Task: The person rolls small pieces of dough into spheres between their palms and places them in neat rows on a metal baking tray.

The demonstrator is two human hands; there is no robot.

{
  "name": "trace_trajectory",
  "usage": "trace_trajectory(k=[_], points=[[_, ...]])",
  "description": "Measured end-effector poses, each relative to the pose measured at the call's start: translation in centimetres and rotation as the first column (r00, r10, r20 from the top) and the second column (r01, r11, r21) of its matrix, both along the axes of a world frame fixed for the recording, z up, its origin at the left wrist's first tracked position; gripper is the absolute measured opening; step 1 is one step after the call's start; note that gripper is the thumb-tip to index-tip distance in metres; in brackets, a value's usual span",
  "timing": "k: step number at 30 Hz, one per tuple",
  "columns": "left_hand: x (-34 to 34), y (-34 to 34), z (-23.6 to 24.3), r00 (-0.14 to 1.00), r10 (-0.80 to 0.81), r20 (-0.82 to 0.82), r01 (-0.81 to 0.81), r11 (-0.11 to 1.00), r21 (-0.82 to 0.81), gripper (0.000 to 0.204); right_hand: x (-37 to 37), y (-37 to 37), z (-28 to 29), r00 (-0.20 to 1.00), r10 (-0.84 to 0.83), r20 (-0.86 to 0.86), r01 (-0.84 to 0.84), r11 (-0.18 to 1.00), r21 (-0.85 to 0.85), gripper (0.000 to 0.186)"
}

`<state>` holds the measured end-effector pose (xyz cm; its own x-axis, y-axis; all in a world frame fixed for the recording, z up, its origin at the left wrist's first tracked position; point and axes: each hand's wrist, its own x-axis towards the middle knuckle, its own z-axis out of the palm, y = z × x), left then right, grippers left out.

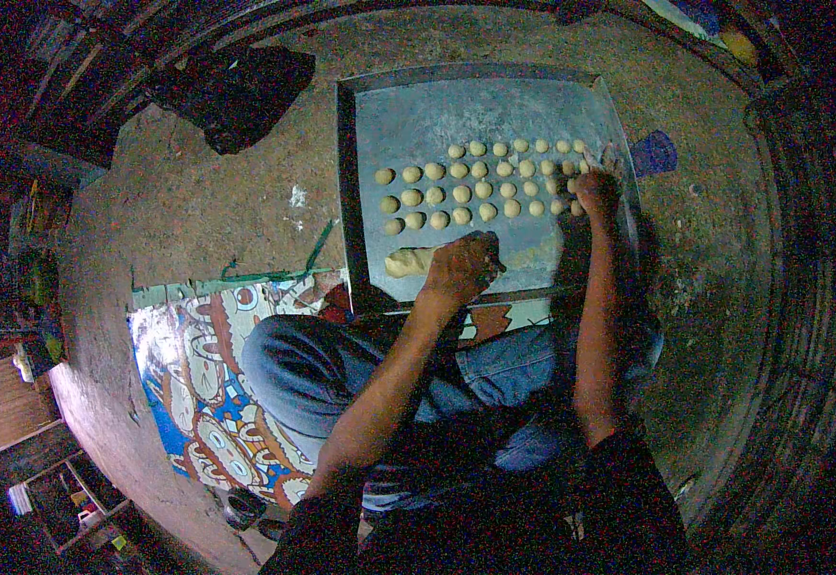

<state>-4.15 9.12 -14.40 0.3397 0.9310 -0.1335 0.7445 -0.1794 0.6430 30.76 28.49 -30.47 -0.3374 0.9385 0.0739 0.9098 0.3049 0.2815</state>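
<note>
A shallow metal tray (418, 105) dusted with flour lies in front of me. Several small pale dough balls (484, 190) sit on it in rows, spaced apart. Along its near side lies a thick dough roll (406, 263). My left hand (464, 265) is closed over the right end of this roll, its fingers curled and partly hidden. At the right ends of the rows is my right hand (598, 192), its fingers drawn together among the last balls. Whatever is between those fingers is too dark and small to make out.
Cartoon-printed sheeting (217, 402) covers the floor at the left, beside my bent knee in jeans (293, 359). A black plastic bag (245, 96) lies beyond it. Right of the tray is a blue cup-like object (654, 153). Concrete floor (715, 278) surrounds everything.
</note>
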Motion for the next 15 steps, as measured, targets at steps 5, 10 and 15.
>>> trace_trajectory(k=[5, 10, 15], points=[[-0.2, -0.3, 1.6, 0.999, 0.030, 0.026, -0.029, 0.999, -0.041, 0.024, -2.1, -1.3, 1.5, 0.853, -0.152, -0.499, 0.194, 0.981, 0.032, 0.020], [-0.1, -0.2, 1.3, 1.000, 0.021, -0.005, -0.021, 0.999, -0.035, 0.023, -0.6, -0.5, 4.6, 0.889, -0.095, -0.448, -0.023, 0.968, -0.250, 0.023], [-0.2, -0.3, 1.3, 0.998, 0.017, 0.063, -0.015, 0.999, -0.033, 0.023, -6.3, -1.8, 7.9, 0.931, 0.032, -0.365, 0.085, 0.950, 0.302, 0.032]])
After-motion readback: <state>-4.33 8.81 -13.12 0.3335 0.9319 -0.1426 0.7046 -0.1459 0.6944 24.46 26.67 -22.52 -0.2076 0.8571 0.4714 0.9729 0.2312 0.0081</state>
